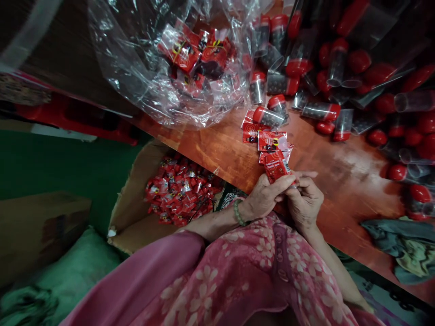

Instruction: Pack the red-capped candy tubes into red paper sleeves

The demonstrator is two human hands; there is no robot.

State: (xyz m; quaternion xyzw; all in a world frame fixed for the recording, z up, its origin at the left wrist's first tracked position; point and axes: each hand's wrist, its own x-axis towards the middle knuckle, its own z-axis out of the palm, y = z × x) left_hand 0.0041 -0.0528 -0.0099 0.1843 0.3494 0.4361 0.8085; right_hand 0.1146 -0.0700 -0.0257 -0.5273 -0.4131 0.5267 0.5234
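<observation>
My left hand (267, 194) is closed on a small red packet (276, 165), its thumb lying over the packet's lower edge. Close beside it, touching near the same corner, my right hand (306, 199) has its fingers bent and pinched together. What sits between those fingertips is too small to make out. Just beyond the held packet, several flat red packets (272, 140) lie on the orange-brown table (217, 151). A clear tube with a red cap (269, 117) rests against them, dark contents inside.
A clear plastic bag (136, 86) with red packets stands at the back. Many red-capped tubes (321, 111) cover the right side. Below the table edge, a cardboard box (131, 199) holds red packets. Crumpled cloths (413, 253) lie at the right.
</observation>
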